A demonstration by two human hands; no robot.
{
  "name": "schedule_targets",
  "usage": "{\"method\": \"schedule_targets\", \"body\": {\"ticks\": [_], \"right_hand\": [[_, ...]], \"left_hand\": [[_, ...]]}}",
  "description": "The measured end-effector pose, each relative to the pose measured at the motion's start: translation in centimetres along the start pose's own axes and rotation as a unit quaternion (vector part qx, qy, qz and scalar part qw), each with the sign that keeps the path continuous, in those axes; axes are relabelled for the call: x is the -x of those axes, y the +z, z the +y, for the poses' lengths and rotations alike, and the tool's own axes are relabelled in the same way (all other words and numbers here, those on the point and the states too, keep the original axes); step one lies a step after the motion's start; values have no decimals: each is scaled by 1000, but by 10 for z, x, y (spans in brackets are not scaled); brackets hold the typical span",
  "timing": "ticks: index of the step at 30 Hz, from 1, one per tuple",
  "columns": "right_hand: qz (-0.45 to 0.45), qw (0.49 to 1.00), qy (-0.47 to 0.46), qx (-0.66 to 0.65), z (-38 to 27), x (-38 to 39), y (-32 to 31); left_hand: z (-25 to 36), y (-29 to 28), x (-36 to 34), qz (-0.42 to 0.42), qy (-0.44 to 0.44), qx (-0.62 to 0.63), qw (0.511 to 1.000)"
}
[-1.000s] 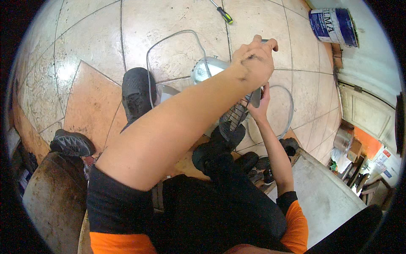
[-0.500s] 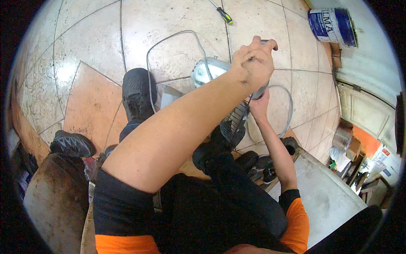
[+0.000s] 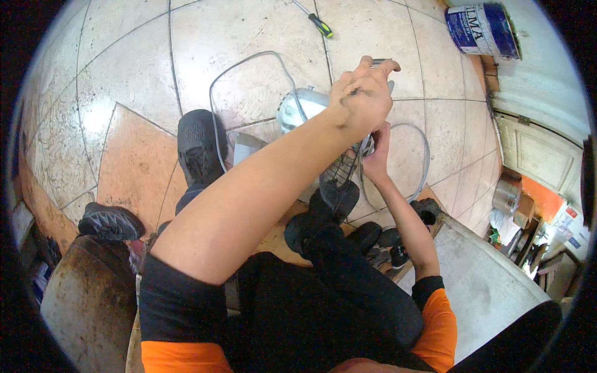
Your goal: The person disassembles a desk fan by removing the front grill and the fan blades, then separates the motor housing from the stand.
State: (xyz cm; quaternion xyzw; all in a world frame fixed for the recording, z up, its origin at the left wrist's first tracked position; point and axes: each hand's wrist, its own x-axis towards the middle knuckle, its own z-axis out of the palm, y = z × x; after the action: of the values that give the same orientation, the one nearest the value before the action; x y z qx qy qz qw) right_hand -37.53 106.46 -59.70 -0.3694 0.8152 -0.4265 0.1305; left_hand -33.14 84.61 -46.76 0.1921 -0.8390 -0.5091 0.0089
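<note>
My left hand point(image 3: 360, 93), its back smudged dark, reaches across from the lower left, fingers curled over the top of a silver metal piece point(image 3: 379, 63). Below it my right hand point(image 3: 377, 155) grips the same metal object lower down, its fingers partly hidden. A wire grille point(image 3: 337, 171) hangs from that object over a dark shoe. Just behind my left wrist, a rounded silver housing point(image 3: 297, 107) lies on the tiles, with a grey cable point(image 3: 249, 59) looped across it and round to the left. A pale flat piece point(image 3: 247, 148) is partly hidden by my left forearm.
A screwdriver point(image 3: 322, 26) lies on the tiled floor at the top. A blue paint bucket point(image 3: 480, 32) is by the right wall. Shoes point(image 3: 111, 219) surround my legs. A pale worn surface point(image 3: 466, 286) is at lower right; clutter point(image 3: 519, 211) stands beside a low door point(image 3: 535, 158).
The view has shifted a little, so floor objects sit slightly differently. Both hands keep their hold; the piece at my right hand has turned slightly.
</note>
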Motion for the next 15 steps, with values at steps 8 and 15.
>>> {"method": "schedule_targets", "body": {"ticks": [8,15], "right_hand": [[11,998,54,-26,-17,0,3],[-47,983,174,-19,-23,-4,-5]], "left_hand": [[-2,3,-2,0,-2,5,1000],[-4,11,-2,27,8,11,1000]]}}
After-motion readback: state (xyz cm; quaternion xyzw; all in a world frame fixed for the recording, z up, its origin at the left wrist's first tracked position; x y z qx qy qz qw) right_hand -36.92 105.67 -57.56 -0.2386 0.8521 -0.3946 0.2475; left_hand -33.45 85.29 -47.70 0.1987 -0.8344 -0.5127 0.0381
